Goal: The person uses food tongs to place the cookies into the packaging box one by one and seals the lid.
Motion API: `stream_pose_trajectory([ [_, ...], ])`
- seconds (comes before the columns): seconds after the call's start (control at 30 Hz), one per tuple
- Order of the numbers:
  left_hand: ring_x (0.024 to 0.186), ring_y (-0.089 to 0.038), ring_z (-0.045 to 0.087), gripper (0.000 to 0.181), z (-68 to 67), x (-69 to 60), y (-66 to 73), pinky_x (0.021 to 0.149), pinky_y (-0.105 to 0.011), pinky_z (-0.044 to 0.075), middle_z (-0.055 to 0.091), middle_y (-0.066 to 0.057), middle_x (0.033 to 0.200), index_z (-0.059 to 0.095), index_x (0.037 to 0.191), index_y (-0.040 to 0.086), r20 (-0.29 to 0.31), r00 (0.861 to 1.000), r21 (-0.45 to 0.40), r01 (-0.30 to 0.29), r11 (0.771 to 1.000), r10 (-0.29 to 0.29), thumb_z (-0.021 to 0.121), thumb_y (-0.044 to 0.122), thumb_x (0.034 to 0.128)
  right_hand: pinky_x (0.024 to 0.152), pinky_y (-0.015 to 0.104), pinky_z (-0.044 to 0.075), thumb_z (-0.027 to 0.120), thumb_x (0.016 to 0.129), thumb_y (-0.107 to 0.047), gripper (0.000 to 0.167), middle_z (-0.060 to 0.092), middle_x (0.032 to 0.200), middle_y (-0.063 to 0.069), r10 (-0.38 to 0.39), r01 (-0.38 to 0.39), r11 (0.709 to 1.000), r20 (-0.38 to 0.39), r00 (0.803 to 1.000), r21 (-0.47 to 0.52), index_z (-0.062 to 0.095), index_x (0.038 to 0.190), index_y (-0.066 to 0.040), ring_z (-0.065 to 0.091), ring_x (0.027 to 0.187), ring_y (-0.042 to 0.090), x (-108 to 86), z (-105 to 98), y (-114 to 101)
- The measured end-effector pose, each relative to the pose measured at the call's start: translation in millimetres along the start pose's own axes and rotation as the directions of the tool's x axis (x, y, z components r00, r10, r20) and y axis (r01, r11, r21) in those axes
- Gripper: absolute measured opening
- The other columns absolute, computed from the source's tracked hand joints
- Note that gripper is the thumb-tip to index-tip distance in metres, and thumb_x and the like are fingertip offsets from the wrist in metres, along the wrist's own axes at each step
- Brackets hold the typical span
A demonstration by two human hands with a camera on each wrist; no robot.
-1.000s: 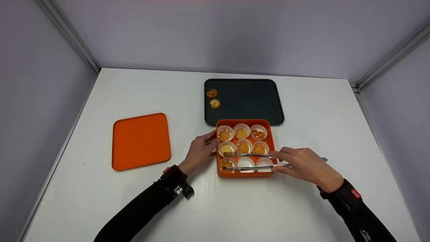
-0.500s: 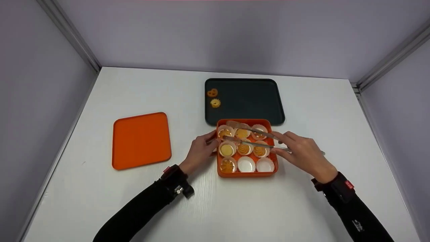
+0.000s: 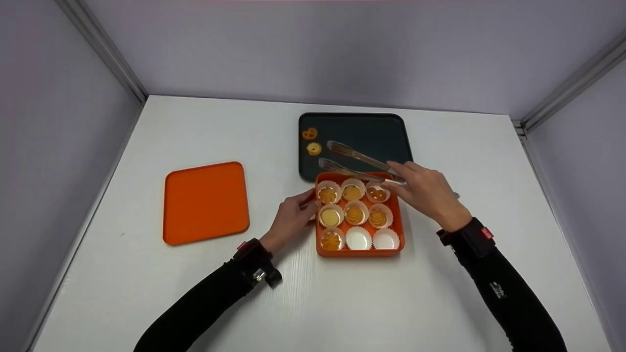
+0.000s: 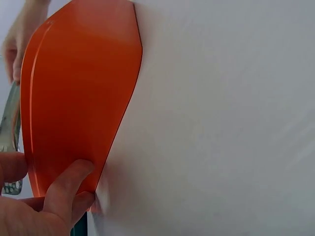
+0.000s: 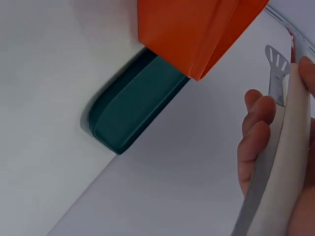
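In the head view my left hand (image 3: 292, 215) holds the left side of an orange box (image 3: 360, 253). Its thumb is at the rim and fingers lie on the outer wall, as the left wrist view also shows. White paper cups fill the box; several hold cookies, one a pretzel (image 3: 377, 193), and two front cups (image 3: 358, 238) show only white insides. My right hand (image 3: 423, 188) grips metal tongs (image 3: 364, 157) with pale handles. Their spread tips hang over the dark green tray (image 3: 364, 132), nothing between them. A pretzel (image 3: 309, 134) and a ring-shaped cookie (image 3: 314, 148) lie at its left.
A flat orange tray or lid (image 3: 206, 204) lies on the white table (image 3: 274, 303) to the left. The green tray stands right behind the box. Pale panels (image 3: 342, 54) enclose the table at the back and sides.
My right hand has carried the tongs up and away from me, from over the front cups to over the green tray. My left hand has stayed on the box.
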State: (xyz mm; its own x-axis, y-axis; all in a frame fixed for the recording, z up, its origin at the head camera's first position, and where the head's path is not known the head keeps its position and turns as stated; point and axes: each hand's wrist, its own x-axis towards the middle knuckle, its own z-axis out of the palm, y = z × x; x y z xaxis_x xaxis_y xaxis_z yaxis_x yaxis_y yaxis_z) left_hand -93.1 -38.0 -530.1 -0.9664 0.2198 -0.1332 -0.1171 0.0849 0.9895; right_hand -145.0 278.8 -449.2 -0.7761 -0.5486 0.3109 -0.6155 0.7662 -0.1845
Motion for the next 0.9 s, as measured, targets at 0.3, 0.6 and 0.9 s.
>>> stream_pose_trajectory([
  [0.3, 0.126, -0.025, 0.063, 0.054, 3.9, 1.3, 4.0, 0.087, -0.033, 0.062, 0.053, -0.016, 0.152, 0.044, 0.156, 0.001, 0.005, 1.000, 0.013, 0.000, 1.000, 0.000, 0.058, 0.017, 0.1062, 0.089, 0.054, 0.060, 0.077, 0.094, -0.040, 0.061, 0.072, 0.120, 0.021, 0.153, -0.157, 0.987, 0.116, 0.981, 0.028, 0.063, 0.138, 0.000, 0.072, 0.097, 0.037, 31.8, 0.2, 6.2],
  [0.6, 0.127, -0.025, 0.062, 0.053, 5.8, -1.9, 3.2, 0.087, -0.033, 0.062, 0.053, -0.015, 0.152, 0.044, 0.156, 0.002, 0.006, 1.000, 0.020, -0.001, 1.000, 0.000, 0.057, 0.016, 0.1064, 0.095, 0.054, 0.057, 0.077, 0.093, -0.044, 0.059, 0.070, 0.125, 0.021, 0.263, -0.270, 0.963, 0.233, 0.936, -0.001, 0.067, 0.133, -0.001, 0.069, 0.107, 0.038, 61.7, 9.2, 6.3],
  [0.9, 0.126, -0.026, 0.063, 0.054, 8.9, -2.6, 3.7, 0.088, -0.034, 0.062, 0.055, -0.017, 0.150, 0.043, 0.156, 0.000, 0.022, 1.000, 0.015, -0.009, 1.000, 0.008, 0.058, 0.016, 0.1067, 0.091, 0.050, 0.060, 0.076, 0.094, -0.044, 0.058, 0.072, 0.121, 0.021, 0.212, -0.215, 0.977, 0.208, 0.955, -0.007, 0.069, 0.131, 0.001, 0.071, 0.103, 0.035, 71.5, 18.8, 5.9],
])
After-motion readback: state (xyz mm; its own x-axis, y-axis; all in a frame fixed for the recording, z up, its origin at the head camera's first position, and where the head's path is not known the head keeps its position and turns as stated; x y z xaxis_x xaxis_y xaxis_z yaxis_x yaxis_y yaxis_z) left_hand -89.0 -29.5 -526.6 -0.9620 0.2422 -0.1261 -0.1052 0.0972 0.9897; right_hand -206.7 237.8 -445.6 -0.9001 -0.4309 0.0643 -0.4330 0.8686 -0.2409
